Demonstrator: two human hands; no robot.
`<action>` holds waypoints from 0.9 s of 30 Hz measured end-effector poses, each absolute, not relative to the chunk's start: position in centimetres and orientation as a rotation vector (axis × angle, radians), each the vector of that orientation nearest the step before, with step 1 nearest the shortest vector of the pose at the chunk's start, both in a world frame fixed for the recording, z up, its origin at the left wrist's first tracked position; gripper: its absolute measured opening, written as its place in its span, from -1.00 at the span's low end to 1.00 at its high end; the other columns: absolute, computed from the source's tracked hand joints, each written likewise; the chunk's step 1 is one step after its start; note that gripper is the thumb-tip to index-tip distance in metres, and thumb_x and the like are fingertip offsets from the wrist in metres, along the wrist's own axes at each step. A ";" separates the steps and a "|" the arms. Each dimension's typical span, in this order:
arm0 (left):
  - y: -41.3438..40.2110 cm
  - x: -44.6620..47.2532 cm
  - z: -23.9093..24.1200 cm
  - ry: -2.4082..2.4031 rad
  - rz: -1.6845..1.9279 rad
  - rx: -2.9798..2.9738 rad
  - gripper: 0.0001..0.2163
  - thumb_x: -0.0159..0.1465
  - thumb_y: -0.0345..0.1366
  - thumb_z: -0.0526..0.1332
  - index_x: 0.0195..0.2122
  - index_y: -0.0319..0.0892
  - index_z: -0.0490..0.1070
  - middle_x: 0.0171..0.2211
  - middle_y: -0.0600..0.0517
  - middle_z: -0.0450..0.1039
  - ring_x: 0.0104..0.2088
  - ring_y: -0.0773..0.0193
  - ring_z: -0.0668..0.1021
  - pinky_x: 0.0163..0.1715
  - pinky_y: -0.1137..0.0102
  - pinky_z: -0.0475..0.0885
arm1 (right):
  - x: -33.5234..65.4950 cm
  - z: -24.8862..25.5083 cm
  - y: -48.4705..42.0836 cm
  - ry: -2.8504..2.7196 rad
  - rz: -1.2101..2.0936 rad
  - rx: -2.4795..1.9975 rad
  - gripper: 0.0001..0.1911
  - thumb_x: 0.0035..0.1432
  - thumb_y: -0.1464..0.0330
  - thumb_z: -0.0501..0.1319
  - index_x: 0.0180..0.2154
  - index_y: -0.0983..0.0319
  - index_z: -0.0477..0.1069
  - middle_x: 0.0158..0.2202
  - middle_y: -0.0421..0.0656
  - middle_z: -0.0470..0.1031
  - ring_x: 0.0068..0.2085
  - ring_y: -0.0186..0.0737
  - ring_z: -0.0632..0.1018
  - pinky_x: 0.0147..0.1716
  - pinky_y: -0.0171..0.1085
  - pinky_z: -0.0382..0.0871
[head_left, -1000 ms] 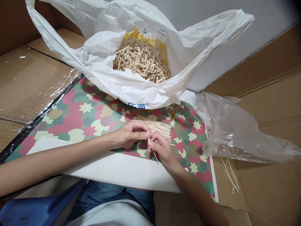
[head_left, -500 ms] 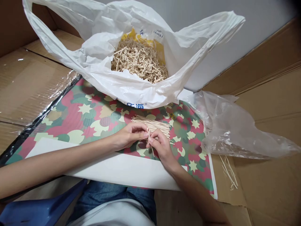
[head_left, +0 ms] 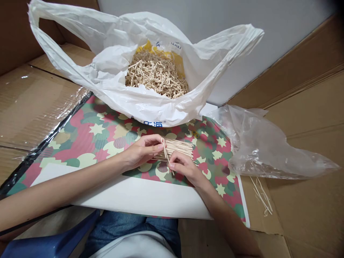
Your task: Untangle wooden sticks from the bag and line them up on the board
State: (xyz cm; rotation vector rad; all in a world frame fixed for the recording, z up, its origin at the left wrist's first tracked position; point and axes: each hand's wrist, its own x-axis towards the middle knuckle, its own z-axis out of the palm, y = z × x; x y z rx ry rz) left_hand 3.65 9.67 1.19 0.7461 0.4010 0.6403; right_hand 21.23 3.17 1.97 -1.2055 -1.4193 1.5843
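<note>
— At centre frame, what is hard to make out?
— Both hands cover the near end of the stick bundle (head_left: 179, 147), and part of the thin strip (head_left: 166, 153) is lost behind the right hand's (head_left: 184, 167) fingers.
— How does the strip look?
— Pale, very thin, looped at its top, slanting over the patterned sheet (head_left: 88, 132).
— And the hands?
— The left hand (head_left: 139, 152) pinches the loop; the right hand pinches the tail, other fingers curled. Forearms enter from lower left and lower right.

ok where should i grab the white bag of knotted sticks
By its two handle loops, from above: the white bag sits upright with its mouth open, so lifting both handles should keep the knotted sticks from spilling.
</note>
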 end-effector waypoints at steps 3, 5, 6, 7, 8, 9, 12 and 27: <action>9.6 3.6 1.3 0.383 0.596 0.739 -0.86 0.08 -0.33 0.27 -0.41 -0.25 0.32 -0.49 0.09 0.29 -0.46 0.40 0.39 -0.38 0.44 0.31 | 21.0 2.1 3.1 -1.388 1.599 -1.213 -0.87 0.00 0.35 0.16 -0.53 0.23 0.27 -0.57 -0.27 0.30 -0.51 -0.39 0.30 -0.52 -0.37 0.14; 9.7 3.5 1.2 0.382 0.584 0.754 -0.87 0.11 -0.33 0.25 -0.42 -0.25 0.32 -0.50 0.09 0.28 -0.46 0.40 0.38 -0.38 0.45 0.31 | 21.0 2.2 3.1 -1.373 1.617 -1.217 -0.88 -0.02 0.36 0.17 -0.53 0.23 0.27 -0.58 -0.27 0.31 -0.53 -0.40 0.29 -0.55 -0.38 0.12; 9.7 3.5 1.2 0.381 0.585 0.764 -0.88 0.12 -0.33 0.23 -0.42 -0.26 0.31 -0.50 0.08 0.28 -0.46 0.40 0.38 -0.40 0.46 0.30 | 20.9 2.2 3.1 -1.369 1.626 -1.221 -0.88 -0.03 0.35 0.17 -0.53 0.23 0.27 -0.59 -0.27 0.31 -0.54 -0.40 0.28 -0.56 -0.38 0.11; 9.7 3.5 1.2 0.380 0.587 0.773 -0.88 0.14 -0.33 0.22 -0.43 -0.27 0.31 -0.51 0.08 0.27 -0.47 0.41 0.37 -0.42 0.48 0.29 | 20.9 2.2 3.1 -1.366 1.635 -1.229 -0.88 -0.04 0.35 0.17 -0.54 0.23 0.26 -0.60 -0.28 0.30 -0.56 -0.41 0.27 -0.57 -0.39 0.10; 9.7 3.5 1.2 0.379 0.592 0.780 -0.88 0.15 -0.33 0.21 -0.44 -0.27 0.31 -0.51 0.09 0.26 -0.48 0.42 0.37 -0.43 0.49 0.28 | 20.8 2.3 3.1 -1.365 1.643 -1.238 -0.88 -0.05 0.35 0.18 -0.54 0.23 0.26 -0.61 -0.29 0.29 -0.57 -0.41 0.26 -0.59 -0.39 0.10; 9.7 3.5 1.2 0.380 0.600 0.784 -0.88 0.15 -0.33 0.21 -0.44 -0.28 0.31 -0.52 0.09 0.26 -0.48 0.42 0.36 -0.45 0.50 0.27 | 20.8 2.3 3.1 -1.364 1.650 -1.243 -0.88 -0.06 0.35 0.18 -0.55 0.23 0.25 -0.62 -0.29 0.29 -0.59 -0.42 0.25 -0.59 -0.39 0.09; 9.7 3.6 1.1 0.397 0.636 0.791 -0.89 0.14 -0.33 0.22 -0.41 -0.26 0.32 -0.50 0.10 0.26 -0.49 0.44 0.35 -0.47 0.51 0.25 | 20.5 2.4 3.0 -1.367 1.667 -1.243 -0.87 -0.08 0.36 0.17 -0.56 0.24 0.24 -0.63 -0.30 0.27 -0.60 -0.43 0.25 -0.59 -0.39 0.10; 9.4 3.9 0.6 0.444 0.569 0.749 -0.89 0.12 -0.35 0.23 -0.35 -0.27 0.36 -0.45 0.03 0.36 -0.43 0.36 0.42 -0.39 0.45 0.31 | 20.5 2.1 2.9 -1.305 1.646 -1.199 -0.88 -0.06 0.38 0.18 -0.56 0.24 0.27 -0.62 -0.29 0.29 -0.57 -0.42 0.30 -0.55 -0.39 0.15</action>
